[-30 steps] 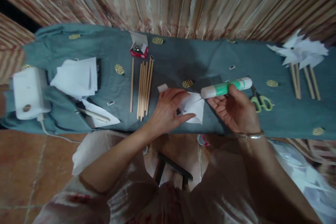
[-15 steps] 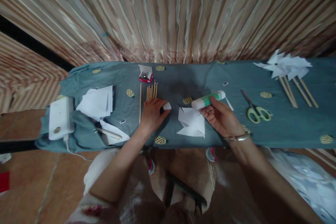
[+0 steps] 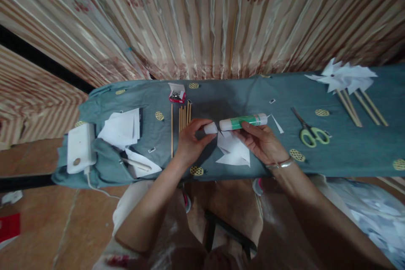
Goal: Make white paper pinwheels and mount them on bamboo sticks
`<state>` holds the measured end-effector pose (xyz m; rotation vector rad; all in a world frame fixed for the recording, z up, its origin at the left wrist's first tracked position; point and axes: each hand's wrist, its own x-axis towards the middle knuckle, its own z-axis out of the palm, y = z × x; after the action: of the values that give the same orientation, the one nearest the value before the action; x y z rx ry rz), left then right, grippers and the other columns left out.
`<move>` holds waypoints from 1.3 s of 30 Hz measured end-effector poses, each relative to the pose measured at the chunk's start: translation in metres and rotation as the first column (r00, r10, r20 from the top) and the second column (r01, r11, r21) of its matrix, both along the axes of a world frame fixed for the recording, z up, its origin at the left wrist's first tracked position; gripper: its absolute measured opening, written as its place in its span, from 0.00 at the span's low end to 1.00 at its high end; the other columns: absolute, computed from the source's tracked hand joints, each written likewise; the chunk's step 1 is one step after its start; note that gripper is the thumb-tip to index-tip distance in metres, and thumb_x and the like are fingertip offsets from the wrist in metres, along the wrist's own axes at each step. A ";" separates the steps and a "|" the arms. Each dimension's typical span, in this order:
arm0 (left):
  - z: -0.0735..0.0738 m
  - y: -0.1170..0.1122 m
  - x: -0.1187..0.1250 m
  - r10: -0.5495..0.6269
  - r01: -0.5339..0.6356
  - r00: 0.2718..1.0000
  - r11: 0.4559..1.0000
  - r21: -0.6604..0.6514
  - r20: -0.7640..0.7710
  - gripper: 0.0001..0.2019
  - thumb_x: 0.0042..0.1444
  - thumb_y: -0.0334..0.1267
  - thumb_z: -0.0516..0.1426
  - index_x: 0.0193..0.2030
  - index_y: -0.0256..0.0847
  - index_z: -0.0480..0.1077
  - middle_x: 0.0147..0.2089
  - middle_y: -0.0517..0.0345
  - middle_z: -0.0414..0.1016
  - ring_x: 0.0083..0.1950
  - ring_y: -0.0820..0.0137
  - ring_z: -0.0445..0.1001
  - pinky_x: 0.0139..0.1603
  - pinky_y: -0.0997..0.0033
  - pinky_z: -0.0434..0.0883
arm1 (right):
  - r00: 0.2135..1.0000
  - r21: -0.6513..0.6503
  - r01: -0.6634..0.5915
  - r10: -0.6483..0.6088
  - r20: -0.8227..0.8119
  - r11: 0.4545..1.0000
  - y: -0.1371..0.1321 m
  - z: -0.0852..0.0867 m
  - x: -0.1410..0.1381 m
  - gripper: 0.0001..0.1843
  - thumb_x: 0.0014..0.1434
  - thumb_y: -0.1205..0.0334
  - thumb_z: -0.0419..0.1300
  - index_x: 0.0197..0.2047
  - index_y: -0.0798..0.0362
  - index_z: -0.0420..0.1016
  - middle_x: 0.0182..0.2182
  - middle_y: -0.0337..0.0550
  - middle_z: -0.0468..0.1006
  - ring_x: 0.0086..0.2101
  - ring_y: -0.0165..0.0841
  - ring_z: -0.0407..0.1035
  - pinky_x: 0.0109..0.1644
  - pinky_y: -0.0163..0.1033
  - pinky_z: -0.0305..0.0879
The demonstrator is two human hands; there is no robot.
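Observation:
My right hand [image 3: 257, 137] is closed around a green and white glue stick [image 3: 243, 122], held nearly level above the cloth. Between the thumb and fingers of my left hand [image 3: 192, 141] is a white glue stick cap [image 3: 210, 128]. A small gap separates the cap from the end of the glue stick. Under the two hands lies a folded white paper pinwheel [image 3: 234, 150], partly covered by my right fingers. Several wooden sticks [image 3: 184, 117] lie just beyond my left hand, beside a single stick [image 3: 172, 130].
Scissors [image 3: 311, 133] with green handles and finished pinwheels [image 3: 341, 76] on sticks lie to the right. A small red box of metal pins [image 3: 177, 95] stands at the back. Leftward are stacked papers [image 3: 122, 128] and a white power strip [image 3: 80, 147]. A paper sliver [image 3: 277, 123] lies near the scissors.
My left hand has lifted and moved right with the cap, toward the glue stick. My right hand has brought the glue stick slightly left and turned it more level.

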<state>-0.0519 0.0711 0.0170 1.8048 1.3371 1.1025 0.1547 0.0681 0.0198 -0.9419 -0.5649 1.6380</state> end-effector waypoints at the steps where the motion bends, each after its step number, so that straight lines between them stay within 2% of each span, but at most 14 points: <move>1: 0.001 0.000 0.000 -0.004 0.004 1.000 1.000 0.002 -0.002 0.13 0.53 0.33 0.65 0.46 0.43 0.75 0.44 0.56 0.79 0.43 0.69 0.78 0.47 0.63 0.76 | 1.000 -0.004 -0.002 0.003 0.007 1.000 0.000 -0.001 0.000 0.14 0.41 0.59 0.78 0.30 0.51 0.81 0.30 0.34 0.85 0.32 0.28 0.80 0.46 0.33 0.81; 6: 0.004 -0.003 0.001 -0.036 0.036 0.999 0.999 0.004 0.001 0.14 0.52 0.32 0.66 0.46 0.42 0.74 0.44 0.56 0.79 0.44 0.69 0.77 0.48 0.64 0.75 | 0.999 -0.021 -0.024 0.025 0.043 0.999 -0.001 -0.002 0.001 0.15 0.40 0.57 0.79 0.31 0.50 0.82 0.31 0.35 0.85 0.33 0.30 0.80 0.49 0.39 0.81; 13: 0.004 -0.004 0.003 -0.025 0.026 0.999 0.999 0.020 -0.037 0.13 0.53 0.33 0.65 0.46 0.42 0.74 0.45 0.56 0.79 0.44 0.68 0.78 0.48 0.63 0.76 | 0.997 -0.017 -0.033 0.034 0.067 0.999 -0.001 0.000 0.000 0.15 0.41 0.58 0.78 0.32 0.50 0.81 0.32 0.36 0.85 0.34 0.31 0.80 0.49 0.40 0.80; 23: 0.008 -0.008 0.003 -0.026 0.037 0.988 0.996 0.077 -0.149 0.12 0.57 0.37 0.64 0.48 0.42 0.74 0.46 0.55 0.78 0.46 0.67 0.78 0.50 0.62 0.75 | 0.997 -0.027 -0.024 0.026 0.069 0.999 -0.002 0.002 -0.003 0.16 0.38 0.57 0.79 0.30 0.51 0.82 0.30 0.37 0.85 0.31 0.29 0.80 0.42 0.34 0.81; 27: 0.009 -0.010 0.003 -0.038 0.064 0.984 0.987 0.145 -0.172 0.12 0.58 0.37 0.64 0.49 0.42 0.73 0.47 0.54 0.78 0.49 0.66 0.77 0.51 0.63 0.75 | 0.998 -0.040 -0.031 0.033 0.061 0.999 -0.003 0.002 -0.005 0.16 0.38 0.56 0.79 0.29 0.53 0.82 0.28 0.37 0.85 0.29 0.28 0.80 0.38 0.30 0.81; 31: 0.008 -0.013 0.003 -0.019 0.064 0.975 0.978 0.198 -0.221 0.12 0.60 0.40 0.62 0.50 0.43 0.73 0.49 0.53 0.77 0.51 0.66 0.77 0.53 0.62 0.74 | 0.997 -0.043 -0.062 0.064 0.041 0.997 -0.004 0.001 -0.009 0.16 0.39 0.56 0.79 0.30 0.53 0.82 0.27 0.37 0.84 0.28 0.29 0.80 0.37 0.31 0.81; 36: 0.002 -0.014 0.007 -0.064 0.100 0.984 0.973 0.210 -0.169 0.13 0.61 0.42 0.61 0.51 0.43 0.73 0.49 0.52 0.77 0.50 0.65 0.77 0.50 0.64 0.75 | 0.996 -0.033 -0.083 0.084 0.031 0.996 -0.007 -0.001 -0.019 0.16 0.39 0.56 0.79 0.29 0.53 0.82 0.28 0.36 0.84 0.28 0.28 0.79 0.35 0.29 0.80; 39: -0.002 -0.012 0.011 -0.051 0.061 0.995 0.990 0.128 -0.084 0.13 0.58 0.40 0.63 0.50 0.43 0.74 0.48 0.53 0.78 0.48 0.65 0.77 0.49 0.65 0.74 | 0.988 -0.010 -0.141 0.142 0.065 0.990 -0.008 0.000 -0.019 0.17 0.41 0.54 0.78 0.30 0.54 0.81 0.28 0.39 0.84 0.28 0.29 0.80 0.36 0.30 0.80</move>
<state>-0.0412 0.0594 0.0150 1.9879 1.2782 1.1204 0.1353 0.0602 0.0197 -0.9809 -0.6856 1.7406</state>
